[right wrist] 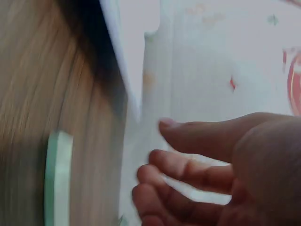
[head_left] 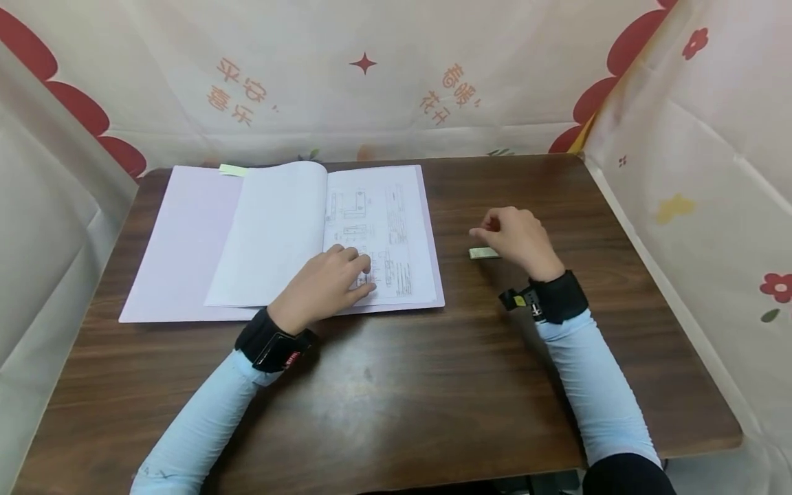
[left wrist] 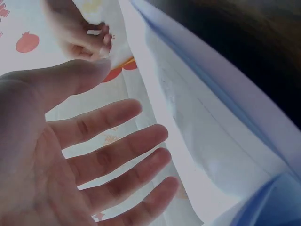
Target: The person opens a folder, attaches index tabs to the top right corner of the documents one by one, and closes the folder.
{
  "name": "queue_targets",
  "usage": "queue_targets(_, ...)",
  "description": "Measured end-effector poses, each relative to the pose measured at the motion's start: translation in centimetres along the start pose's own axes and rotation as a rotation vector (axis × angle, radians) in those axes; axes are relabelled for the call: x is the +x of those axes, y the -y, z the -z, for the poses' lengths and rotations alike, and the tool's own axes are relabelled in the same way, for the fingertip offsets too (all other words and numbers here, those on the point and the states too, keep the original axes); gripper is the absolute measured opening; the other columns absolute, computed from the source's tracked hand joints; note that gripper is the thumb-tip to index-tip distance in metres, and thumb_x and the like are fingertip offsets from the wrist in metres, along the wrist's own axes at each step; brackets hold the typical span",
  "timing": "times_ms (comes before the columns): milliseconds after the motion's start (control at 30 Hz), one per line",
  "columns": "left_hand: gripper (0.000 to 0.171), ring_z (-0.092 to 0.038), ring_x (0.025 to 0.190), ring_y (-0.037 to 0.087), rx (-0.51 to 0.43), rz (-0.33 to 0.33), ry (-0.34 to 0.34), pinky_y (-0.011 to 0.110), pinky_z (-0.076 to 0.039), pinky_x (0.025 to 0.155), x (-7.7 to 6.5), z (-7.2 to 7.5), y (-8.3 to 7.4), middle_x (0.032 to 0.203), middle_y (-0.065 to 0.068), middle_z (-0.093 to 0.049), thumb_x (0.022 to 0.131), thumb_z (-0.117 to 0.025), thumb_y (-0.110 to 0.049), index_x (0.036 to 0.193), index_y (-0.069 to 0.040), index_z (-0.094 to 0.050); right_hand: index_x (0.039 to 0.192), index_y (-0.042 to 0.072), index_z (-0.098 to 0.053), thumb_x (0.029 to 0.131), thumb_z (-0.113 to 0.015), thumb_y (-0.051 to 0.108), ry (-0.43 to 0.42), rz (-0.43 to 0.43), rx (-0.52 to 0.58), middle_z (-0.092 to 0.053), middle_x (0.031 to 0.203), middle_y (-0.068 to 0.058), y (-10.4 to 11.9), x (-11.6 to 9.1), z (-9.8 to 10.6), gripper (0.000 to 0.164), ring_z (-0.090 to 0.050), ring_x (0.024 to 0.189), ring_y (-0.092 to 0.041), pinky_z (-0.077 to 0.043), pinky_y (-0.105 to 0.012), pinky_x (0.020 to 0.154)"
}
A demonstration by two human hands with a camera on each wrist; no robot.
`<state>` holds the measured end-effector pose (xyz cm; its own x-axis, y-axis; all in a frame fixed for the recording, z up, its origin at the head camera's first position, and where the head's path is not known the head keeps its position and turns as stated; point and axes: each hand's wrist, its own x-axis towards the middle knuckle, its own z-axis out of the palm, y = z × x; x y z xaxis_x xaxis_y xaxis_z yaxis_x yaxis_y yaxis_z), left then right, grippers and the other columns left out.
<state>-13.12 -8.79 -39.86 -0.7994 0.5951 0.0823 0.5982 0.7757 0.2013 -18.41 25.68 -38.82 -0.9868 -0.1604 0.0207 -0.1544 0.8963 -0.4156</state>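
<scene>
An open folder (head_left: 176, 240) with a pale lilac cover lies on the table, its right-hand page (head_left: 402, 227) printed with technical drawings and a blank white sheet (head_left: 272, 234) turned to the left. My left hand (head_left: 328, 282) is over the lower part of the printed page, fingers spread and holding nothing. To the right of the folder lies a small pale green pad of sticky notes (head_left: 484, 253), whose thick edge shows in the right wrist view (right wrist: 59, 179). Just above this pad hovers my right hand (head_left: 520, 237), fingers loosely bent and nothing between them.
A pale green tab (head_left: 232, 170) sticks out at the top edge of the turned sheet. The brown wooden table (head_left: 371, 399) is bordered at the back and sides by white patterned curtains (head_left: 365, 103). Each wrist wears a black strap with a camera.
</scene>
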Motion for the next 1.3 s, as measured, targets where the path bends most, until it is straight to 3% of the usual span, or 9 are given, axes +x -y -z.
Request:
queue_targets(167,0.027,-0.058,0.084,0.025,0.007,0.0,0.0,0.034,-0.05,0.072,0.0,0.1,0.4,0.096,0.008,-0.07,0.097,-0.072,-0.034,0.108,-0.009,-0.072,0.085,0.007,-0.071,0.093,-0.075,0.046,0.097,-0.124,-0.048,-0.058,0.073,-0.007,-2.1,0.3,0.1,0.04,-0.052,0.074,-0.029,-0.035,-0.037,0.059)
queue_targets(333,0.026,-0.058,0.086,0.025,0.003,0.002,0.001,0.035,-0.05,0.073,-0.1,0.1,0.5,0.098,0.008,-0.071,0.098,-0.07,-0.033,0.11,-0.01,-0.072,0.082,0.007,-0.072,0.085,-0.078,0.06,0.129,-0.198,-0.088,-0.06,0.075,-0.009,-3.0,0.3,-0.8,0.053,-0.054,0.076,-0.03,-0.037,-0.04,0.064)
queue_targets(667,0.027,-0.058,0.085,0.025,0.005,-0.008,0.002,0.035,-0.049,0.072,0.1,0.2,0.1,0.098,0.008,-0.071,0.1,-0.068,-0.033,0.112,-0.009,-0.072,0.083,0.005,-0.074,0.088,-0.08,0.049,0.136,-0.248,-0.07,-0.061,0.08,-0.01,-3.9,0.3,-0.9,0.045,-0.053,0.079,-0.03,-0.039,-0.042,0.069)
queue_targets(933,0.028,-0.058,0.085,0.024,0.021,-0.041,-0.002,0.034,-0.05,0.072,0.7,0.3,-0.8,0.097,0.007,-0.07,0.099,-0.069,-0.033,0.113,-0.009,-0.072,0.091,0.003,-0.078,0.094,-0.076,0.034,0.2,-0.2,0.068,-0.072,0.087,-0.011,-5.0,0.4,0.1,0.031,-0.063,0.078,-0.027,-0.044,-0.037,0.07)
queue_targets(1133,0.035,-0.059,0.091,0.025,0.098,-0.11,0.009,0.038,-0.053,0.075,2.9,1.1,-3.3,0.107,0.008,-0.069,0.102,-0.064,-0.038,0.122,-0.01,-0.069,0.111,0.001,-0.071,0.099,-0.065,0.018,0.243,-0.155,0.144,-0.071,0.104,-0.019,-5.8,0.8,0.9,0.022,-0.07,0.079,-0.026,-0.051,-0.034,0.07)
queue_targets(1300,0.044,-0.061,0.111,0.026,0.224,-0.195,0.071,0.043,-0.055,0.088,6.8,1.4,-6.8,0.129,0.007,-0.065,0.103,-0.059,-0.045,0.134,-0.015,-0.063,0.117,0.002,-0.071,0.103,-0.057,0.017,0.254,-0.155,0.159,-0.071,0.111,-0.022,-5.8,1.0,1.4,0.024,-0.072,0.082,-0.026,-0.056,-0.034,0.069)
